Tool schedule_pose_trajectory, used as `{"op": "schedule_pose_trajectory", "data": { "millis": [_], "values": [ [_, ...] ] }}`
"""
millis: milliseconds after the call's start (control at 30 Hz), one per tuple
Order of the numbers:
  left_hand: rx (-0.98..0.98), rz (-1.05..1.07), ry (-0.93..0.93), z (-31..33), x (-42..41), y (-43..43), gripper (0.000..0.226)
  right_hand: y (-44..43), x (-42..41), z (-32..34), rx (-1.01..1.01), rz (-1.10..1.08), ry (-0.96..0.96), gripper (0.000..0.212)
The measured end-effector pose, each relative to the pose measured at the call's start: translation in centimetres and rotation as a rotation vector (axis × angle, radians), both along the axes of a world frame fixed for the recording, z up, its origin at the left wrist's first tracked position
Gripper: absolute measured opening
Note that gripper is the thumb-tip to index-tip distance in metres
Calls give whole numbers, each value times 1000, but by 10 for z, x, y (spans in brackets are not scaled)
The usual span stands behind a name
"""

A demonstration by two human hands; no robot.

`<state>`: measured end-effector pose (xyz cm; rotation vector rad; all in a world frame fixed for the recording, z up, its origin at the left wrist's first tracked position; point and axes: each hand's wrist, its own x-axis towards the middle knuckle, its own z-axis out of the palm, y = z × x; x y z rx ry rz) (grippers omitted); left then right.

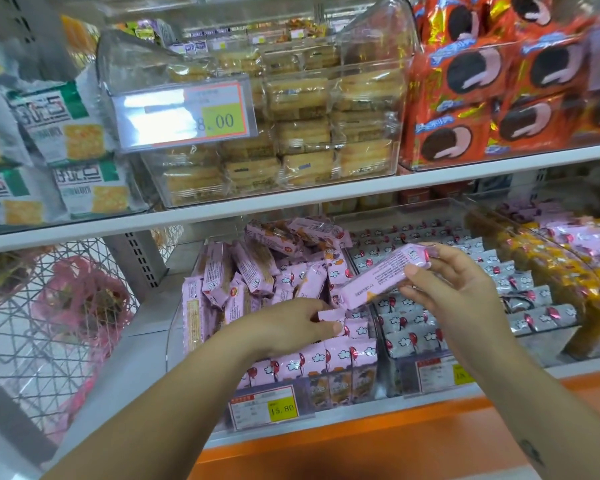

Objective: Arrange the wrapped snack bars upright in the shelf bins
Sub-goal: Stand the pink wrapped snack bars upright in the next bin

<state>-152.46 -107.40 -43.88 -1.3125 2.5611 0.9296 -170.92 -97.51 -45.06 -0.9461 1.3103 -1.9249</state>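
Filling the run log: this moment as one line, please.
right hand: holds pink snack bar, tilted | left hand: pinches upright bar in clear bin | rear bars: jumbled

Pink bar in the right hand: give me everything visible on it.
The held bar is a long, slim pack in glossy pink film, small print facing the camera, crimped seal with a red mark at its upper end. It is tilted, upper-right end high, lower-left end over the clear bin of pink bars. The right hand pinches its upper end, thumb on the near face. Whether its low tip touches the bars below is unclear.
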Motion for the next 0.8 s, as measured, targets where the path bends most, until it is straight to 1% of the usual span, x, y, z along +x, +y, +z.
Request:
{"op": "schedule_pose_trajectory", "data": {
  "millis": [100, 167, 300, 367, 500, 600, 667, 733, 800],
  "values": [
    [-8, 64, 56, -1, 1, 2, 60, 1, 0, 0, -3, -6, 5, 20],
    [2, 136, 147, -7, 7, 1, 56, 1, 0, 0, 3, -4, 14, 20],
    [127, 259, 298, -18, 17, -7, 58, 1, 0, 0, 6, -13, 26, 23],
    [157, 271, 297, -17, 16, -7, 58, 0, 0, 0, 5, -15, 27, 22],
    [116, 172, 189, -9, 9, -3, 57, -2, 2, 0, 8, -16, 26, 21],
    [20, 57, 56, 0, 3, -1, 59, -1, 4, 0, 16, -9, 33, 20],
    [-54, 9, 14, 3, 2, 1, 55, -1, 3, -1, 16, -5, 37, 20],
    [-44, 41, 75, 4, 4, 1, 52, 1, 2, -1, 18, -9, 42, 21],
    [52, 136, 257, 8, 13, 2, 48, 2, 0, 1, 15, -22, 39, 21]
  ]
}}
